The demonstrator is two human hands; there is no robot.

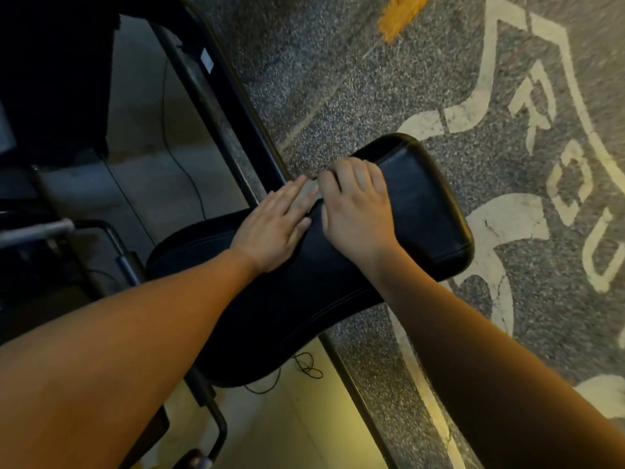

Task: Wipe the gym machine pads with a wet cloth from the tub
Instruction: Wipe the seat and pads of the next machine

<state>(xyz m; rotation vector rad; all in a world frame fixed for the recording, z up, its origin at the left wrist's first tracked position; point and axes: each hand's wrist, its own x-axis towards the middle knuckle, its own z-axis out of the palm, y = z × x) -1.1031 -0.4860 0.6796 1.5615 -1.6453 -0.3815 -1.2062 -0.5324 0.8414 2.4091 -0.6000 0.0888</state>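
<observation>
Now, cloth (309, 195) touching left grip (274, 228), on pad (422, 204)

This is a gym floor, seen beside a strength machine. Stitched black vinyl pads (422, 204) sit on a frame of black steel tubing (243, 106), with a bare metal bar (37, 231) jutting in at the left edge. The ground to the right is speckled grey rubber flooring (321, 62) of the kind laid in workout areas, painted with large white lettering (568, 184) and a yellow mark (400, 15), while under the machine lies a paler smooth floor (142, 113) with a thin black cable (306, 367) trailing across it.
</observation>
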